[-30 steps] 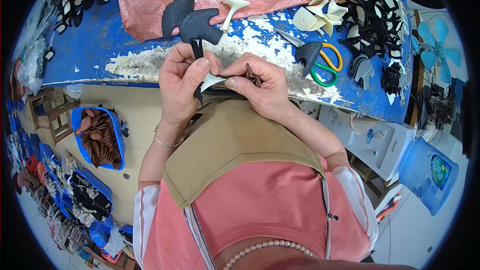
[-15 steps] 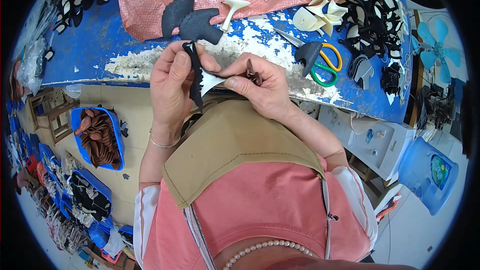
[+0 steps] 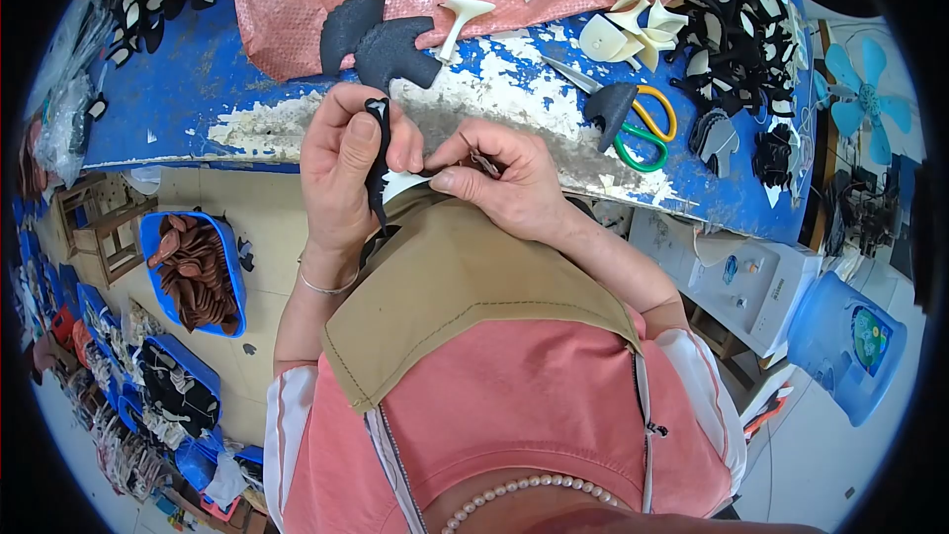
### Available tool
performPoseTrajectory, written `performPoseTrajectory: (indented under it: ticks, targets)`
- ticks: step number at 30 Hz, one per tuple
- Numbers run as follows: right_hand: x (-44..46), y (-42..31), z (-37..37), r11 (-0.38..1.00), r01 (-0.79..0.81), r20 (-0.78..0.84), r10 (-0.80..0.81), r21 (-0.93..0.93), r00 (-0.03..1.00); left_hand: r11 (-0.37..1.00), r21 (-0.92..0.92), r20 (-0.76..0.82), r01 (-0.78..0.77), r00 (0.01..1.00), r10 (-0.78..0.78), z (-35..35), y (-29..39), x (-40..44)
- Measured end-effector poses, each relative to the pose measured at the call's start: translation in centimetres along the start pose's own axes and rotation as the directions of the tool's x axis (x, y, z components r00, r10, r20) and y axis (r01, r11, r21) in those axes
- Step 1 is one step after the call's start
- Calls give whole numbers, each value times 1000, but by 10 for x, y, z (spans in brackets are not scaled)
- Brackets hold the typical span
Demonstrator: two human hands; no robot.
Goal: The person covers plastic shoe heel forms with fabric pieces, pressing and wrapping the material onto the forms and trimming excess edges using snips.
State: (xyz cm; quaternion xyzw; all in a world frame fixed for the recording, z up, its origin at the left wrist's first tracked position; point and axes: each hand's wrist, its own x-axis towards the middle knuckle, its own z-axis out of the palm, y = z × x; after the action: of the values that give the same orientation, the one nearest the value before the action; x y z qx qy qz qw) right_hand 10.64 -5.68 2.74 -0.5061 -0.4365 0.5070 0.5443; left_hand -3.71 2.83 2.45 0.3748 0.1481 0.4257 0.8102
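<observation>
In the middle of the head view a white shoe heel (image 3: 400,184) with a black covering piece (image 3: 377,153) about it is held low over the apron. My left hand (image 3: 341,173) is closed round the wide, black-covered end. At the narrow end, my right hand (image 3: 514,183) pinches the heel between thumb and finger. A small dark brown piece (image 3: 481,160) shows among the curled fingers of that hand; its kind cannot be made out. Black cut-out pieces (image 3: 395,51) lie just beyond my hands, beside a bare white heel (image 3: 459,24).
Scissors (image 3: 643,119) with yellow and green handles rest on the worn blue table (image 3: 267,124), partly under a dark piece. White heels (image 3: 633,35) and a heap of black-covered ones (image 3: 736,30) lie farther back. On the floor, a blue basket (image 3: 237,277) holds brown pieces.
The heel has turned and dropped slightly, so less of its white surface shows. My right hand has moved a little left, closer to my left hand.
</observation>
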Motion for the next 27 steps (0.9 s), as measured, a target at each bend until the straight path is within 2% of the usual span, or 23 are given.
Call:
performPoseTrajectory:
  ticks: [3, 7, 12, 18, 23, 27]
  targets:
    - [1, -2, 0, 1000, -13, 11, 13, -7, 1000, 1000, 17, 19, -4, 1000, 4, -4, -1, -1]
    - [4, -5, -3, 977, -212, 57, 210, 23, 976, 999, 25, 51, -32, 998, 31, -8, -3, 1]
    - [8, 3, -8, 950, -305, 94, 298, 71, 950, 999, 40, 5, -24, 1000, 24, -6, -5, 1]
    - [9, 6, -10, 931, -356, 101, 347, 82, 932, 1000, 26, -7, -3, 1000, 3, -9, -7, 1]
    - [10, 10, -11, 946, -300, 98, 289, 126, 952, 995, 96, 8, -23, 1000, 23, -9, -5, -1]
    - [12, 8, -14, 877, -389, -88, 428, 282, 900, 994, 98, 19, -48, 999, 46, -9, -2, -4]
